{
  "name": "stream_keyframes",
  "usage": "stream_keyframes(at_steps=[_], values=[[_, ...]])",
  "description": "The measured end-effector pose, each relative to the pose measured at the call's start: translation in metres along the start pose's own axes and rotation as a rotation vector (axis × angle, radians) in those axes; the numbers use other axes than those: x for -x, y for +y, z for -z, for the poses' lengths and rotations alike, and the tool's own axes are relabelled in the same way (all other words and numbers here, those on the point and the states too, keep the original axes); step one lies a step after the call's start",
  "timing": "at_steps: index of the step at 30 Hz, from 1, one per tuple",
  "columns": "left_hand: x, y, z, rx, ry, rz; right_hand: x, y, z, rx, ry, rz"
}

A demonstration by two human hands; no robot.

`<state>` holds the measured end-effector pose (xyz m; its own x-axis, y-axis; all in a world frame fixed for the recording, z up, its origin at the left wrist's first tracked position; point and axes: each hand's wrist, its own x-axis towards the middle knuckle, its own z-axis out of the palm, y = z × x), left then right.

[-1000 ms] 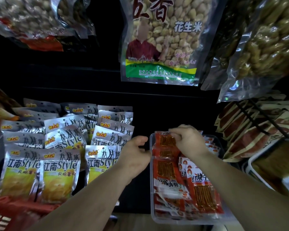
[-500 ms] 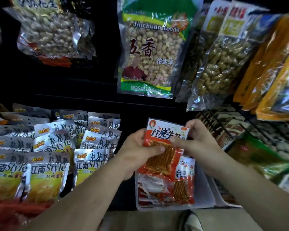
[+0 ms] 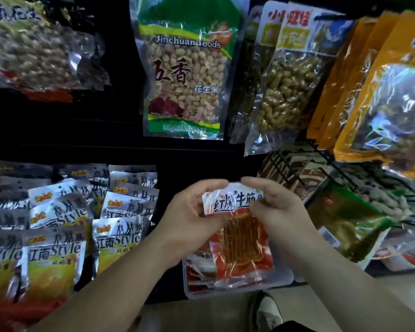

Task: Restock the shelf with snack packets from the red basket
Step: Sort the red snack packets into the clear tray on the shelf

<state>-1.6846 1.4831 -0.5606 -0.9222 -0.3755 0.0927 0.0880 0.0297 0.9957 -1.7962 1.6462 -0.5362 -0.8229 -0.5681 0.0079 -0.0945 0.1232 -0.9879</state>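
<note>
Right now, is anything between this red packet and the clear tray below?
Nothing visible. The left hand and right hand hold the red packet over the clear tray, where similar packets already lie.

The left forearm (image 3: pixel 120 279) and right forearm (image 3: pixel 345 271) are bare up to the wrists, as are the left hand (image 3: pixel 192 212) and right hand (image 3: pixel 278 207). Below the right hand shows a pale, light-soled shoe (image 3: pixel 266 310), with dark cloth (image 3: pixel 295 327) just beside it.

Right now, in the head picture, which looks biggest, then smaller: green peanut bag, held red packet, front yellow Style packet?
green peanut bag
red packet
front yellow Style packet
Last two are close; red is held nearer.
</note>
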Motion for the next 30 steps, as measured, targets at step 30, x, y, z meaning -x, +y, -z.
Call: stream_keyframes(at_steps=[30], values=[[-0.005, -0.007, 0.003, 0.138, -0.031, 0.168, -0.011, 0.013, 0.018, 0.038, -0.293, -0.016]])
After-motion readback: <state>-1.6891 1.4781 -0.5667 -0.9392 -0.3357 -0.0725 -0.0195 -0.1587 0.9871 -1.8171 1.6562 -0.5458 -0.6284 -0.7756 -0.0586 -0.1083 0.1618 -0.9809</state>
